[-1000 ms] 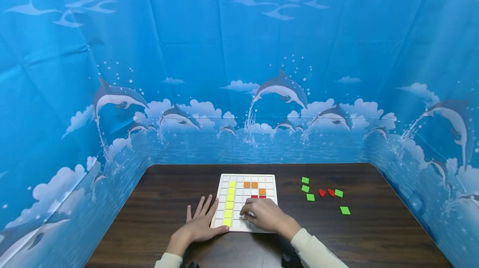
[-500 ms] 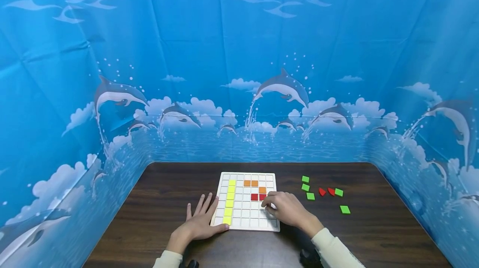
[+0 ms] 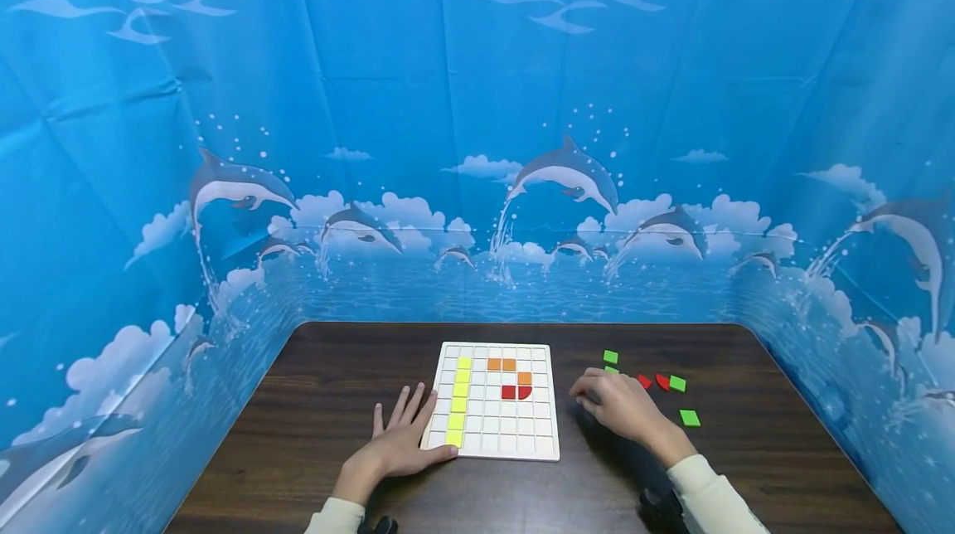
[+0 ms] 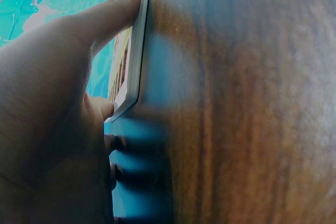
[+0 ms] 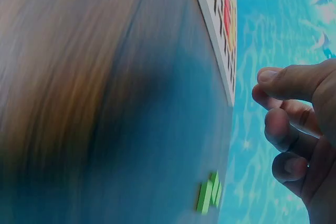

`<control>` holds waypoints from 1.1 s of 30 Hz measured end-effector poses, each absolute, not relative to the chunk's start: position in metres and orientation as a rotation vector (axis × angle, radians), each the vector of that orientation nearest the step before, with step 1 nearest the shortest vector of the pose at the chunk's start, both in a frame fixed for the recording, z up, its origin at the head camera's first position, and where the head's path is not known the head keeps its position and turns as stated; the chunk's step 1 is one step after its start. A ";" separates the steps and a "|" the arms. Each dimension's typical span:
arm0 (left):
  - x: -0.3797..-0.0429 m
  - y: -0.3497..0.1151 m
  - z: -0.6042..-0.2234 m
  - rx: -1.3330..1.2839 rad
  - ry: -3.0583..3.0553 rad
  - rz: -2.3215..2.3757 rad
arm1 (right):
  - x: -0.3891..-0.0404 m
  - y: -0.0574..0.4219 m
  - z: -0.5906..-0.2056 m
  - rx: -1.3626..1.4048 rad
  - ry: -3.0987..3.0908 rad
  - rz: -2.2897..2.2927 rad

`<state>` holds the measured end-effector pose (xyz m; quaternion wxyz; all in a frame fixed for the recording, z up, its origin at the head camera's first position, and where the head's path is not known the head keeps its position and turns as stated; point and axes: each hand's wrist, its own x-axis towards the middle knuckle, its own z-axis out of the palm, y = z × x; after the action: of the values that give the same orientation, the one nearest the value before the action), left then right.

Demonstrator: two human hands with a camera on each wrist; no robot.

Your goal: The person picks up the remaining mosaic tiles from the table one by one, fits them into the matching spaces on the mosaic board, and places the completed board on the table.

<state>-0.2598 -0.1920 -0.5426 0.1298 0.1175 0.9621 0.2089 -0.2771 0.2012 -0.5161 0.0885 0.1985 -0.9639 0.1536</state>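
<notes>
A white grid board (image 3: 492, 434) lies on the dark table. It bears a column of yellow square tiles (image 3: 458, 405), several orange square tiles (image 3: 509, 365), a red square tile (image 3: 509, 392) and a red quarter-round tile (image 3: 525, 392). At the board's near left corner, my left hand (image 3: 403, 444) rests with fingers spread and thumb on the edge; the left wrist view shows the thumb (image 4: 118, 11) pressing the rim. My right hand (image 3: 618, 405) is above the table, right of the board, partly hiding green tiles. In the right wrist view its fingers (image 5: 283, 129) are loosely bent, holding nothing.
Loose green square tiles (image 3: 690, 418) and red tiles (image 3: 661, 382) with a curved edge lie on the right side of the table (image 3: 761, 451). A blue curtain (image 3: 418, 285) printed with dolphins surrounds the table's back and sides.
My right hand has moved off the board to the right, toward the loose tiles, uncovering the red quarter-round tile. My left hand has stayed at the board's corner.
</notes>
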 end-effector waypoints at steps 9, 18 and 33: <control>-0.263 -0.193 -0.548 0.334 2.808 0.591 | -0.279 0.248 -0.516 0.507 -2.854 0.476; -0.261 -0.192 -0.544 0.344 2.803 0.572 | -0.281 0.287 -0.518 0.452 -2.843 0.529; -0.261 -0.192 -0.544 0.345 2.790 0.616 | -0.291 0.315 -0.526 0.404 -2.895 0.541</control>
<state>-0.2608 -0.1922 -0.5441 0.1316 0.1188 0.9610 0.2123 -0.2907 0.3154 -0.5264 0.0845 0.1354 -0.9704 0.1812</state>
